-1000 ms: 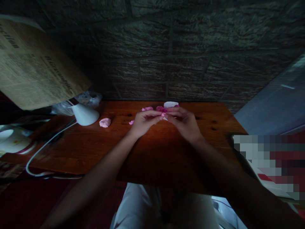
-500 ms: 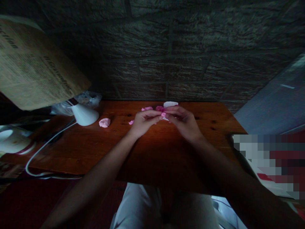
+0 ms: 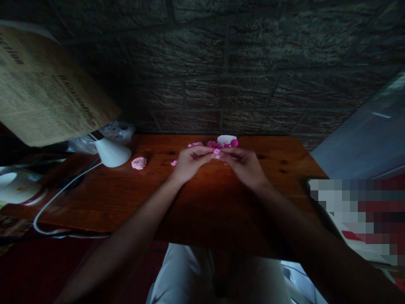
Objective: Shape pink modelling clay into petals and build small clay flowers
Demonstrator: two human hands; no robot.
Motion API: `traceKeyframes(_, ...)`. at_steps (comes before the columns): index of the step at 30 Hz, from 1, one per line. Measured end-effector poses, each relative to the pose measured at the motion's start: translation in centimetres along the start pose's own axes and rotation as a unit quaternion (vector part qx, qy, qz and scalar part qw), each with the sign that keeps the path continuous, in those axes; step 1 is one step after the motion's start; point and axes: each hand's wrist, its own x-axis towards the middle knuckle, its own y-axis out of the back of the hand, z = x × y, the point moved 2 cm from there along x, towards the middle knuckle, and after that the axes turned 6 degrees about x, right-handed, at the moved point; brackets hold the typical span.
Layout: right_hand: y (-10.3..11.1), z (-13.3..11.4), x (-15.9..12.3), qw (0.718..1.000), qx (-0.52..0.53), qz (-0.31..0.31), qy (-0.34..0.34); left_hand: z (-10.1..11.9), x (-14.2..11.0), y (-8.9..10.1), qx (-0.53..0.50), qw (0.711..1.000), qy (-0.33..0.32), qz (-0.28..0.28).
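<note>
Between the fingertips of both hands is a small light-pink crumpled piece (image 3: 217, 151); its material is too small to tell. My left hand (image 3: 193, 162) pinches it from the left with thumb and forefinger. From the right, my right hand (image 3: 243, 164) closes its thumb and fingers on the same piece. Just behind the fingers lie a white piece (image 3: 226, 139), a round magenta piece (image 3: 234, 143) and a darker pink crumpled bit (image 3: 211, 144). Light-pink scraps (image 3: 195, 144) lie beyond my left hand, and a larger pink crumpled lump (image 3: 139, 163) sits farther left.
A lamp with a white base (image 3: 113, 153) and newsprint-patterned shade (image 3: 53, 88) stands at the left of the wooden table (image 3: 202, 202). Its white cable (image 3: 60, 190) hangs over the front edge. A cup (image 3: 19, 185) lies far left. A stone wall (image 3: 196, 76) rises behind.
My right hand's fingers have lowered slightly, uncovering the round magenta piece behind them. My left hand has hardly moved, and the light-pink piece stays between the fingertips.
</note>
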Motion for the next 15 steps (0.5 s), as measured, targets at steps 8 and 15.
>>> traceKeyframes(8,0.01,-0.25,-0.1,1.0,-0.001,0.016,0.012,0.06,0.01,0.12,-0.001,1.0,-0.001,0.008)
traceKeyframes(15,-0.19,-0.26,-0.07,1.0,0.019,0.006,0.008,0.05,0.09,0.04,-0.006,1.0,-0.011,0.017)
